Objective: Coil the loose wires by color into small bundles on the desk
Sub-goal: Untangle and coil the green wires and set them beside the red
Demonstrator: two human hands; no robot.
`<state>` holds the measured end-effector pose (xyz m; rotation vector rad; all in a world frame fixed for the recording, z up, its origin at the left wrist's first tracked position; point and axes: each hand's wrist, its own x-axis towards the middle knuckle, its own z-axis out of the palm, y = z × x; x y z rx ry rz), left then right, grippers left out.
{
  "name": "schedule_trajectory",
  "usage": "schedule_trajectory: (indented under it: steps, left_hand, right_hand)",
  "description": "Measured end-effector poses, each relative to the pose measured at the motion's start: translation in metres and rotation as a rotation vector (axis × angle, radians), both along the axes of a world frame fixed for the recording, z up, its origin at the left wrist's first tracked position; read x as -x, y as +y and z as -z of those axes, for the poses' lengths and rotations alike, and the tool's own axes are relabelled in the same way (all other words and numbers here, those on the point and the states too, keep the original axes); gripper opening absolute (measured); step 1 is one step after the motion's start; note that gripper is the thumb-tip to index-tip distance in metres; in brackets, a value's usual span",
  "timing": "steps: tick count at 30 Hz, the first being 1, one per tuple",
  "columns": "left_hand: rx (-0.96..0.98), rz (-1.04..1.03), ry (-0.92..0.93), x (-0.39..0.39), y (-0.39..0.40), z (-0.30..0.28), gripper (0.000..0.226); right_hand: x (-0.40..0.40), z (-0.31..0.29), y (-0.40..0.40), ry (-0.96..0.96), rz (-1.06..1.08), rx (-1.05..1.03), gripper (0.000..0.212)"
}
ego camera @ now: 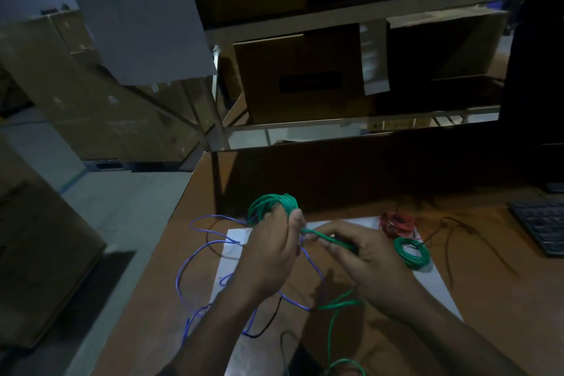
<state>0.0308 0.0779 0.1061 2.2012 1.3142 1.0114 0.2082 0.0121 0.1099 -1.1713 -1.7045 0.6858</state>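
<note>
Dim storeroom, cardboard boxes (300, 70) on metal shelving behind the brown wooden bench (488, 299). White paper sheet (427, 284) on the bench is the landmark. Left hand (268, 250), held above the sheet's far edge, grips a part-wound green wire coil (271, 203). Right hand (363, 256), over the sheet's middle, pinches the green wire's free run; the tail drops toward the sheet's near edge. Finished small green wire bundle (412, 252) on the sheet's right edge, red wire bundle (396, 223) just beyond it. Loose blue wire (183, 272) sprawls over the sheet's left side. Thin black wires (448, 253) right of the sheet, dark keyboard (540, 223) further right.
</note>
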Motion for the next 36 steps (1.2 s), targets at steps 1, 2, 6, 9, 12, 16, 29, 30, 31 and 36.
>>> schedule_trajectory:
  steps: [1,2,6,9,12,16,29,30,31,36]
  left_hand:
    - [0.028,0.013,-0.008,-0.002,-0.002,0.000,0.037]
    - [0.054,0.037,-0.038,-0.003,-0.004,0.000,0.036]
    - [0.419,0.223,-0.296,-0.006,-0.015,-0.011,0.042]
    - [0.718,0.418,-0.547,-0.009,-0.027,-0.026,0.039]
    - [0.807,0.573,-0.794,-0.009,-0.034,-0.037,0.034]
    - [0.853,0.588,-1.181,-0.012,-0.032,-0.047,0.039]
    - [0.088,0.185,-0.387,-0.006,-0.006,-0.019,0.039]
    - [-0.012,0.153,-0.238,-0.006,-0.004,-0.010,0.038]
    - [-0.110,0.093,-0.095,-0.006,-0.002,-0.003,0.034]
    - [-0.011,-0.025,0.099,0.000,0.002,0.014,0.049]
  right_hand:
    - [-0.003,-0.001,0.002,0.018,0.031,-0.014,0.026]
    - [-0.004,-0.003,0.004,0.041,0.059,-0.025,0.024]
    - [-0.010,-0.004,0.017,0.117,0.173,-0.032,0.015]
    - [-0.012,-0.004,0.027,0.122,0.209,0.033,0.019]
    - [-0.009,0.004,0.030,0.126,0.159,0.105,0.017]
    - [0.007,0.011,0.018,0.108,-0.016,0.144,0.026]
    - [0.010,-0.007,-0.006,-0.055,-0.403,0.520,0.017]
    - [0.009,-0.011,-0.006,-0.086,-0.388,0.477,0.016]
    - [0.007,-0.014,-0.006,-0.128,-0.358,0.408,0.016]
    - [-0.005,-0.017,0.000,-0.141,-0.097,0.125,0.055]
